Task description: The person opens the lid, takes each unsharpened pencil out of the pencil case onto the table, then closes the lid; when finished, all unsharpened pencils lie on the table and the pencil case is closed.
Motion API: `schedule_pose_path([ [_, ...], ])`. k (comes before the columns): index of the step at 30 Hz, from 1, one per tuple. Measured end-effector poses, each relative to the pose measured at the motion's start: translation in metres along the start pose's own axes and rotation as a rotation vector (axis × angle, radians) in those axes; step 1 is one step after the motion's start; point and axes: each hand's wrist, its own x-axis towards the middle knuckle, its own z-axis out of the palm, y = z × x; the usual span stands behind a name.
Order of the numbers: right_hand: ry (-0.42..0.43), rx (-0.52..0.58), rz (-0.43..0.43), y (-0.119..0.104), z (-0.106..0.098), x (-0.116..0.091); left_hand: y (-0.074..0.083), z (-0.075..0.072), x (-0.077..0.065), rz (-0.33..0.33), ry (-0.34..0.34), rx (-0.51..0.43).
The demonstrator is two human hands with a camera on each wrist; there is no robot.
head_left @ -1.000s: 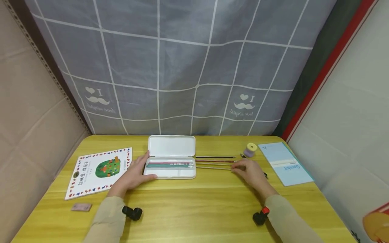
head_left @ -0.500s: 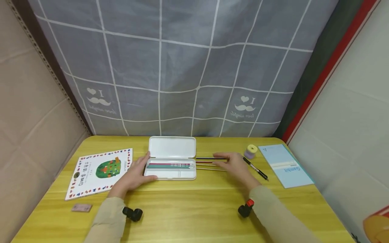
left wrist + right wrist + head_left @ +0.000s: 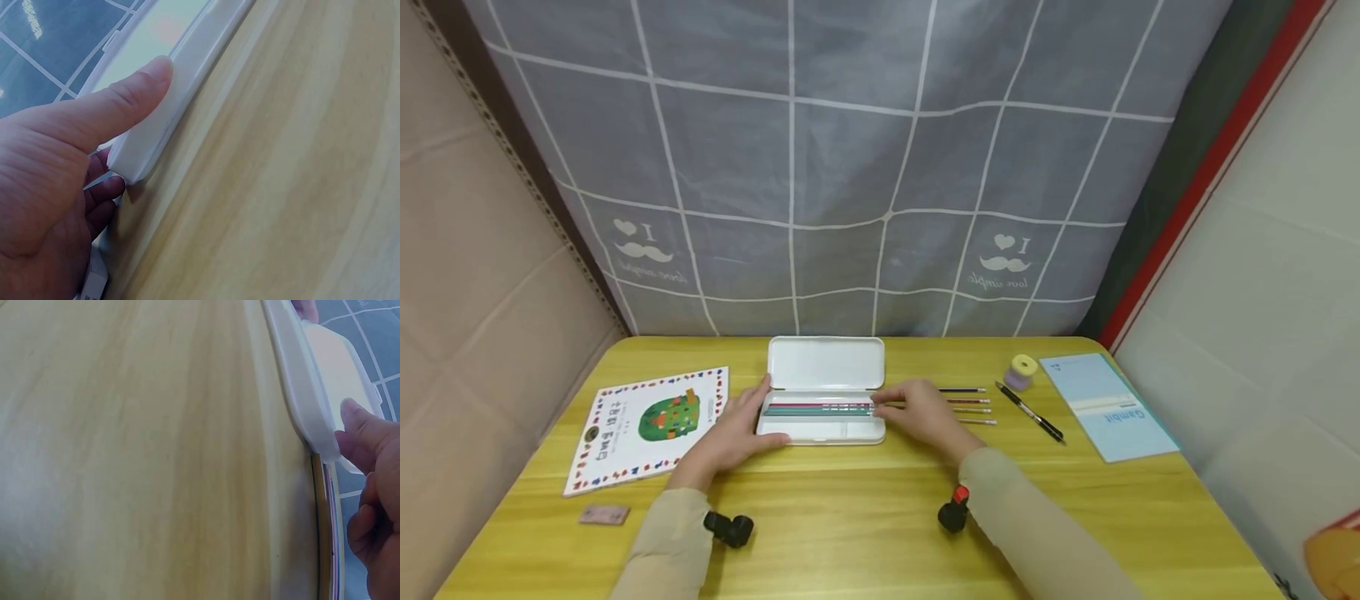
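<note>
A white pencil case lies with its lid raised at the back middle of the table. Several pencils, teal and pinkish red, lie inside it. My left hand grips the case's left end; in the left wrist view, the thumb lies over the front rim and the other fingers curl at the end wall. My right hand is at the case's right end, thumb and forefinger at the pencils' ends. I cannot tell whether it pinches one. Under that hand several more pencils lie on the table, partly covered.
To the right are a black pen, a small yellow-and-purple round item and a light blue notebook. A picture book and a pinkish eraser-like block lie left. A grey grid-patterned cloth hangs behind the table.
My right hand has moved left from the far ends of the table's pencils to the case's right end, uncovering the pen and those pencil ends. My left hand stays on the case.
</note>
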Motion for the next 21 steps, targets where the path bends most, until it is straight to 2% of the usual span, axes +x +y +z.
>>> schedule_pose_path([
  [9,0.001,-0.120,-0.057,-0.006,0.010,0.003,0.000,0.002,0.002,-0.008,-0.012,-0.014],
  [21,-0.009,-0.180,-0.016,-0.019,0.014,0.010,-0.002,0.001,0.002,-0.017,-0.010,-0.004],
])
